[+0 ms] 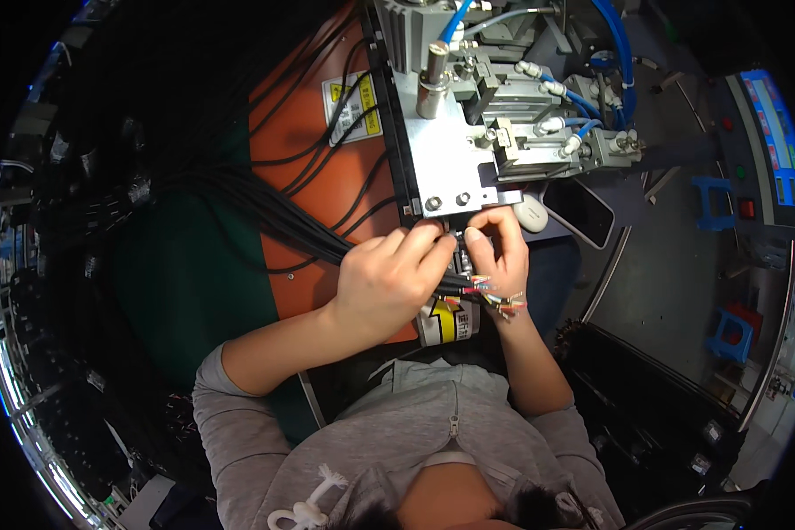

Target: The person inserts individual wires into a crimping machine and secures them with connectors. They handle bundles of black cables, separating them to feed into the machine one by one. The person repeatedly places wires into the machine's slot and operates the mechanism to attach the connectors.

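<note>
My left hand [387,278] is closed, its fingertips bent in at the front edge of a metal fixture [442,155]. A bundle of black cables [314,231] runs in from the left to this hand, and their stripped ends with thin coloured wires [503,305] come out on its right, beside my right wrist. My right hand [502,256] curls thumb and forefinger together at the same edge, close to the left fingertips. Small metal parts [465,256] show between the hands. What the right fingertips pinch is too small and hidden to name.
Pneumatic cylinders [539,159] with blue air hoses [625,53] sit on the fixture. A white rounded case [530,214] and a dark phone [579,212] lie to the right. An orange-brown work surface [283,177] is at the left. A lit screen [776,137] stands far right.
</note>
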{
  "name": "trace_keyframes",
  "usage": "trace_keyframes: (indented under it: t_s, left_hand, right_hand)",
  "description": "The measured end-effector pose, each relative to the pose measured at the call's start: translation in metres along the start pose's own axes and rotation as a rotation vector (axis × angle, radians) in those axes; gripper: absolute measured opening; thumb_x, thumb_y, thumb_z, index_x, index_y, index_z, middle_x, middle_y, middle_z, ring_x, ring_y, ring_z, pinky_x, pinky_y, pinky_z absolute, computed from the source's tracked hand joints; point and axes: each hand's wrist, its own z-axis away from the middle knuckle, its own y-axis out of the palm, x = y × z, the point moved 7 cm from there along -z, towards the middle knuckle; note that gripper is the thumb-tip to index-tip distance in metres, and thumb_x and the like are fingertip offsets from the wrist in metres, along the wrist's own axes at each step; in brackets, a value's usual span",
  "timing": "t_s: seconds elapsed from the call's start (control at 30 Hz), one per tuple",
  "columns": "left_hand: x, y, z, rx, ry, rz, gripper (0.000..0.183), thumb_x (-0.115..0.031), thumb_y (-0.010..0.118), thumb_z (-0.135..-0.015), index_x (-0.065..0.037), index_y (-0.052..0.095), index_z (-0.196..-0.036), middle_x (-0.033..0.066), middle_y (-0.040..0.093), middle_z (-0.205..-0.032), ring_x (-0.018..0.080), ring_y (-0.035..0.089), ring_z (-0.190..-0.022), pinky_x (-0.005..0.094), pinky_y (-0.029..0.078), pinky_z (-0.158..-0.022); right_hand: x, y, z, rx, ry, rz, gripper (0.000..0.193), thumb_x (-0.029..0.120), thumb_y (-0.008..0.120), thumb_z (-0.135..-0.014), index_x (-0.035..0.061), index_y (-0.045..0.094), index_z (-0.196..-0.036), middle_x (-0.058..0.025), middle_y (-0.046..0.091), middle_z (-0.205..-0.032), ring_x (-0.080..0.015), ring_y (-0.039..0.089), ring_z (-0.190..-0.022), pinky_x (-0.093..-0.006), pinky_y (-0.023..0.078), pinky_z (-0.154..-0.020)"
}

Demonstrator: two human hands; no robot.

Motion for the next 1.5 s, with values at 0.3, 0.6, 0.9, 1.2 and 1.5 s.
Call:
trace_keyframes:
  t_s: [0.3, 0.6, 0.9, 1.2, 1.5]
  left_hand:
    - [0.002, 0.004, 0.015, 0.199, -0.032, -0.182, 0.011, -0.013, 0.059, -0.074, -0.004, 0.058, -0.08, 0.0029, 0.048, -0.073, 0.0114, 0.056, -0.056, 0.0234, 0.045, -0.048]
    - [0.002, -0.001, 0.017, 0.094, 0.072, 0.124, 0.029, -0.013, 0.063, -0.077, 0.001, 0.062, -0.102, 0.006, 0.058, -0.085, 0.0158, 0.06, -0.071, 0.0273, 0.048, -0.06]
    - [-0.003, -0.017, 0.011, -0.115, 0.214, 0.256, 0.035, -0.014, 0.064, -0.078, -0.001, 0.062, -0.11, 0.009, 0.061, -0.104, 0.0182, 0.062, -0.081, 0.0269, 0.05, -0.06]
    - [0.0, -0.021, 0.01, -0.2, 0.197, 0.284, 0.027, -0.012, 0.065, -0.076, -0.001, 0.062, -0.101, 0.007, 0.061, -0.093, 0.0182, 0.061, -0.076, 0.0271, 0.05, -0.052]
    - [-0.001, -0.026, 0.016, -0.324, 0.199, 0.257, 0.022, -0.013, 0.066, -0.077, -0.001, 0.061, -0.095, 0.0074, 0.059, -0.087, 0.0185, 0.059, -0.072, 0.0273, 0.048, -0.05]
  right_hand:
    - [0.023, -0.011, 0.005, 0.037, -0.413, -0.027, 0.017, -0.009, 0.066, -0.072, 0.001, 0.061, -0.084, -0.0065, 0.06, -0.078, -0.0202, 0.056, -0.073, -0.0291, 0.045, -0.069]
    - [0.063, 0.001, 0.016, 0.247, -0.666, -0.033, 0.025, 0.003, 0.078, -0.062, 0.0047, 0.065, -0.083, -0.0063, 0.064, -0.077, -0.0217, 0.058, -0.072, -0.0316, 0.046, -0.067]
    - [0.049, -0.02, 0.016, 0.067, -0.573, -0.044, 0.026, -0.004, 0.074, -0.063, 0.0058, 0.063, -0.084, -0.0068, 0.061, -0.072, -0.0214, 0.055, -0.069, -0.0316, 0.045, -0.065]
    - [0.038, -0.015, 0.027, -0.001, -0.445, -0.418, 0.035, -0.004, 0.075, -0.073, -0.0006, 0.054, -0.1, -0.0167, 0.062, -0.088, -0.023, 0.057, -0.082, -0.0327, 0.048, -0.071]
    - [0.041, -0.014, 0.027, -0.012, -0.58, -0.154, 0.026, 0.017, 0.071, -0.083, -0.0039, 0.062, -0.095, -0.0152, 0.059, -0.09, -0.0251, 0.056, -0.085, -0.0353, 0.046, -0.074]
